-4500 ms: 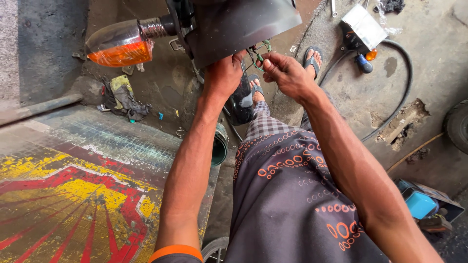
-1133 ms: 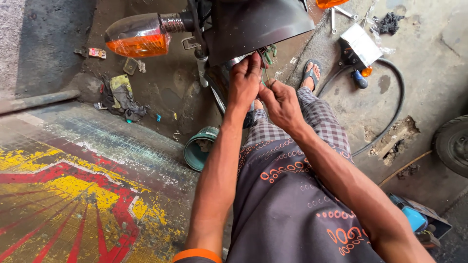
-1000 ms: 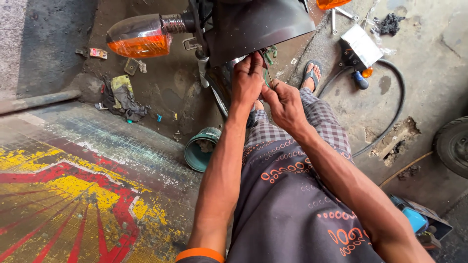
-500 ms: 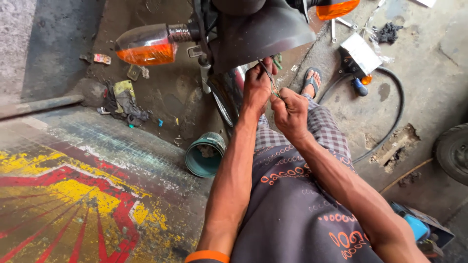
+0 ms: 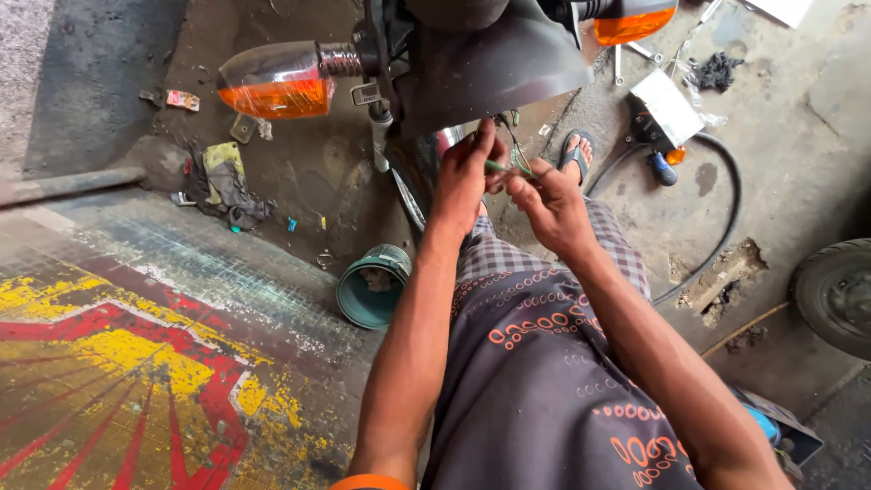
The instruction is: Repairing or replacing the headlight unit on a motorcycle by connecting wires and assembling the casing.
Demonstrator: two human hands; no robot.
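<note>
**Both hands on the wiring under the rear mudguard**

We see the fingers (image 5: 497, 163) of both hands pinched together around thin green wires (image 5: 508, 167) that hang from beneath the motorcycle's dark rear mudguard (image 5: 494, 68). The left hand (image 5: 464, 177) grips the strands from the side, and the right hand (image 5: 552, 201) meets it just beside, fingertips clenched on the same bundle. The wires are loose and exposed, not yet tucked away or connected as far as we can tell; the joint itself is too small to make out.

Outward from there, an orange turn-signal lamp (image 5: 277, 80) juts left of the mudguard and a second (image 5: 633, 20) sits at the right. On the concrete floor (image 5: 780, 118) lie a teal pot (image 5: 372, 286), a crumpled rag (image 5: 222, 181), a black hose (image 5: 721, 218), a screwdriver (image 5: 662, 166) and a tyre (image 5: 835, 295).
</note>
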